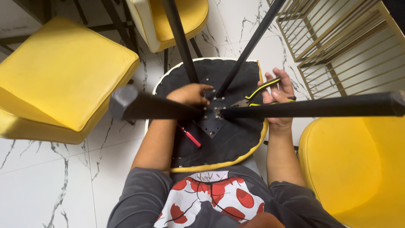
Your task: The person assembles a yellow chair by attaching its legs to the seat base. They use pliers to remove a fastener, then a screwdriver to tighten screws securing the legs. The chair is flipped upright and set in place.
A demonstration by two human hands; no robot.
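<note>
Upturned chair [228, 139] on lap, black underside up, legs toward camera. Right hand [279, 93] wraps fingers round pliers [257, 93], yellow-black handles; jaws aim left at bolt plate [213, 114], long axis roughly horizontal. Left hand [190, 93] nearer plate, fingers curled on it; what they pinch unclear. Red screwdriver [190, 137] lies on underside below. White marble floor [63, 177]; yellow chairs [63, 71] around.

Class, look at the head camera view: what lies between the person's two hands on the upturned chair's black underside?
Between the left hand and the right hand holding yellow-handled pliers sits the black metal mounting plate, where black chair legs meet.
</note>
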